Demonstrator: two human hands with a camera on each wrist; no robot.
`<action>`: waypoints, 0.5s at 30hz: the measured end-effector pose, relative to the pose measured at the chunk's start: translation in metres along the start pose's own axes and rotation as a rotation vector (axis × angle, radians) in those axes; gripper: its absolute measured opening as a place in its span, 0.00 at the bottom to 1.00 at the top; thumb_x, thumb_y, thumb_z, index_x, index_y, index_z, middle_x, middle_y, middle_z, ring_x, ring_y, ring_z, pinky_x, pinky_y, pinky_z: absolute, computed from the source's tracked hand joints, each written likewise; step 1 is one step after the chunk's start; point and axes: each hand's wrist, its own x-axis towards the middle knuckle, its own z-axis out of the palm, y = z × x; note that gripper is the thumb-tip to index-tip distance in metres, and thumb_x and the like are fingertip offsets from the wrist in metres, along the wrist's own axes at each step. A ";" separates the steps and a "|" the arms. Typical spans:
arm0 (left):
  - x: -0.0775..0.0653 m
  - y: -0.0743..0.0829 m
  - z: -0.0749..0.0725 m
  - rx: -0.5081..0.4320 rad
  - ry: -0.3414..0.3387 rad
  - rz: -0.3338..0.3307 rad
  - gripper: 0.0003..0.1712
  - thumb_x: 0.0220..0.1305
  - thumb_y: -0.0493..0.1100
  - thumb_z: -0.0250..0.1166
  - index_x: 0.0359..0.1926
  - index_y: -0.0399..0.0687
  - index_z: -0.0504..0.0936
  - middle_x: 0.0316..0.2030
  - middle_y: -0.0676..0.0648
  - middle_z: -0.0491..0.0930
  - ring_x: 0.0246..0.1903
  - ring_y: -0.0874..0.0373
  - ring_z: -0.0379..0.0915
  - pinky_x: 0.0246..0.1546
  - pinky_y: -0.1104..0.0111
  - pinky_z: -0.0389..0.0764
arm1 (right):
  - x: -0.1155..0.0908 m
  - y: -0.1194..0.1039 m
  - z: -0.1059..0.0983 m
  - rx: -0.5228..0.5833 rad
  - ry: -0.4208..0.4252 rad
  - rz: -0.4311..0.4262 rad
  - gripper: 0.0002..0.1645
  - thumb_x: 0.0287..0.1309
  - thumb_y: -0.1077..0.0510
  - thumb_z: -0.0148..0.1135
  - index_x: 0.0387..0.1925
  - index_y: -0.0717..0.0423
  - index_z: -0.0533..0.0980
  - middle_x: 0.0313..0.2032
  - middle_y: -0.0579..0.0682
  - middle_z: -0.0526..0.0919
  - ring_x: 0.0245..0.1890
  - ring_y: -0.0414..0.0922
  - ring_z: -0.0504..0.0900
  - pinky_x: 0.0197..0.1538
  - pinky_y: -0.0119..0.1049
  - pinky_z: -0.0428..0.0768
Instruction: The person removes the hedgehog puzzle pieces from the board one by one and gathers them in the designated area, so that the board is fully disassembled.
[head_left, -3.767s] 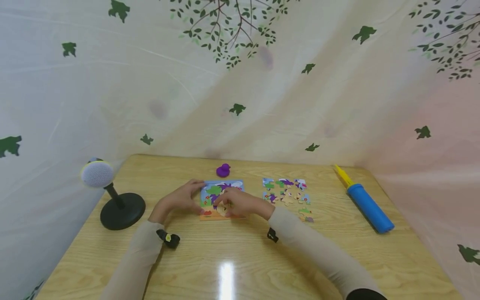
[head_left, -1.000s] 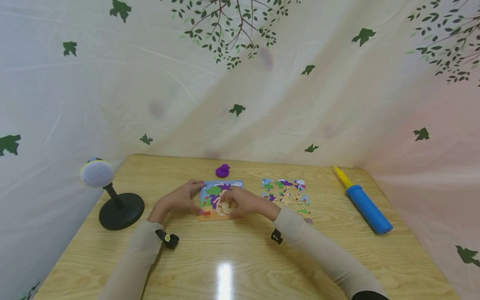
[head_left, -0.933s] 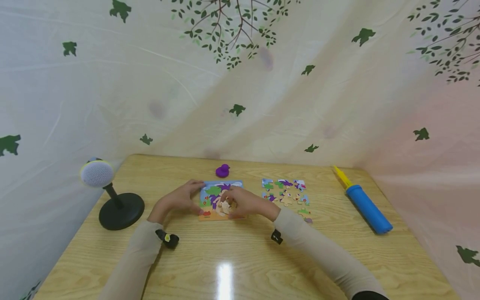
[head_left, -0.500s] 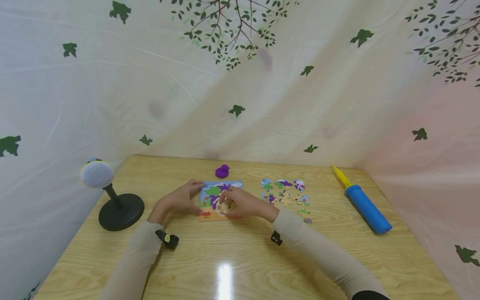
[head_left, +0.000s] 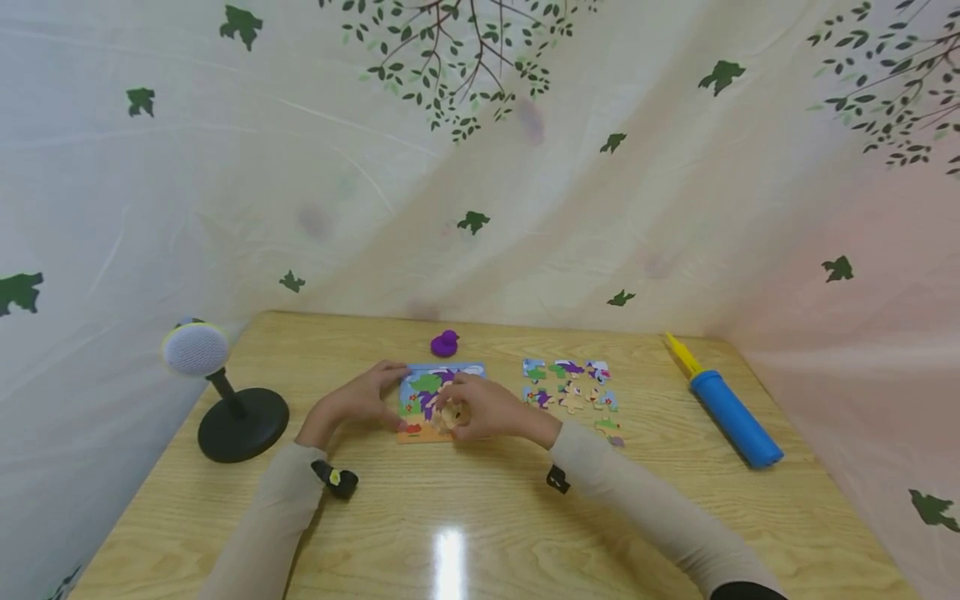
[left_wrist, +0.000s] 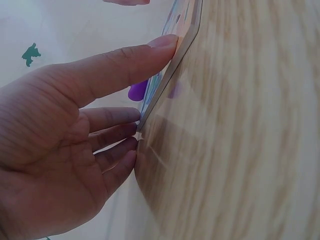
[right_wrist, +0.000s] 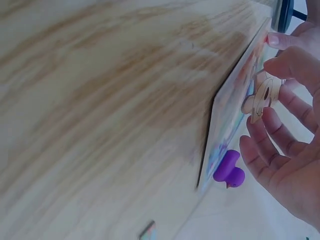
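A puzzle board (head_left: 427,382) with a colourful cartoon picture lies flat on the table. My left hand (head_left: 363,395) rests at its left side. In the left wrist view the thumb (left_wrist: 162,42) lies on the board's edge and the other fingers, nearly straight, touch near its corner. Over the board's right part, my right hand (head_left: 487,407) pinches a pale tan puzzle piece (head_left: 452,415) between thumb and fingers. In the right wrist view that piece (right_wrist: 267,94) is tilted up, close to the board's face. The right hand hides much of the board's right half.
Several loose puzzle pieces (head_left: 572,398) lie in rough rows right of the board. A purple duck (head_left: 445,343) sits behind it. A round-headed device on a black stand (head_left: 243,425) stands left; a blue and yellow hand pump (head_left: 735,417) lies right. A fabric backdrop (head_left: 337,208) rises behind.
My left hand keeps its place at the board. The right hand stays over the board with small shifts of its fingers, and the piece in it turns slightly. The loose pieces keep their places.
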 end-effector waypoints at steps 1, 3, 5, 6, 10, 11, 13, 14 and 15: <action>0.000 0.000 0.000 -0.001 -0.001 -0.003 0.57 0.51 0.46 0.80 0.78 0.44 0.60 0.78 0.37 0.53 0.77 0.32 0.47 0.76 0.36 0.52 | -0.002 0.000 -0.001 0.005 -0.002 0.011 0.23 0.50 0.55 0.76 0.50 0.47 0.83 0.42 0.45 0.78 0.37 0.38 0.72 0.38 0.26 0.76; 0.000 0.000 0.000 0.005 -0.001 0.002 0.57 0.51 0.47 0.80 0.78 0.43 0.60 0.78 0.36 0.53 0.77 0.31 0.48 0.75 0.35 0.53 | -0.007 0.001 -0.004 0.018 -0.007 0.029 0.23 0.50 0.56 0.76 0.50 0.47 0.82 0.43 0.46 0.77 0.36 0.37 0.72 0.37 0.26 0.77; 0.000 0.000 0.000 0.004 -0.001 -0.004 0.57 0.51 0.47 0.80 0.78 0.43 0.60 0.78 0.36 0.53 0.77 0.31 0.47 0.75 0.35 0.53 | -0.013 0.003 -0.007 0.030 -0.012 0.043 0.23 0.51 0.57 0.76 0.51 0.47 0.82 0.44 0.46 0.76 0.36 0.37 0.73 0.37 0.26 0.78; -0.001 0.000 0.000 0.002 0.000 -0.006 0.57 0.51 0.46 0.80 0.78 0.43 0.60 0.78 0.36 0.53 0.77 0.31 0.47 0.75 0.35 0.53 | -0.016 0.004 -0.009 0.036 -0.013 0.048 0.22 0.52 0.57 0.76 0.51 0.47 0.82 0.44 0.47 0.76 0.36 0.38 0.73 0.36 0.27 0.78; -0.002 0.001 -0.001 0.006 0.002 -0.021 0.58 0.50 0.47 0.81 0.78 0.43 0.59 0.78 0.36 0.52 0.77 0.32 0.46 0.76 0.36 0.52 | -0.032 0.010 -0.017 0.063 -0.011 0.048 0.23 0.53 0.58 0.76 0.52 0.50 0.83 0.45 0.47 0.77 0.37 0.40 0.76 0.37 0.29 0.79; -0.002 0.001 -0.001 0.011 0.002 -0.019 0.59 0.50 0.47 0.81 0.78 0.43 0.59 0.78 0.35 0.51 0.77 0.31 0.45 0.76 0.36 0.52 | -0.036 0.012 -0.019 0.076 -0.014 0.055 0.23 0.53 0.58 0.76 0.52 0.50 0.83 0.45 0.47 0.77 0.37 0.40 0.77 0.38 0.29 0.80; -0.002 0.001 -0.001 0.017 0.002 -0.018 0.59 0.50 0.48 0.81 0.78 0.43 0.59 0.78 0.35 0.51 0.77 0.31 0.45 0.76 0.35 0.52 | -0.045 0.017 -0.023 0.110 -0.019 0.062 0.23 0.54 0.59 0.75 0.54 0.52 0.83 0.46 0.47 0.78 0.39 0.41 0.78 0.39 0.29 0.81; -0.002 0.001 -0.001 0.015 0.002 -0.020 0.59 0.50 0.48 0.81 0.78 0.43 0.59 0.78 0.35 0.51 0.77 0.31 0.45 0.76 0.35 0.52 | -0.050 0.020 -0.026 0.123 -0.022 0.066 0.23 0.54 0.60 0.75 0.54 0.52 0.83 0.46 0.47 0.78 0.39 0.41 0.79 0.39 0.29 0.81; -0.002 0.001 -0.001 0.009 0.002 -0.023 0.59 0.50 0.48 0.81 0.78 0.43 0.59 0.78 0.35 0.51 0.77 0.31 0.45 0.76 0.35 0.52 | -0.054 0.023 -0.028 0.131 -0.027 0.072 0.23 0.54 0.60 0.74 0.54 0.53 0.83 0.46 0.47 0.78 0.39 0.41 0.79 0.39 0.29 0.81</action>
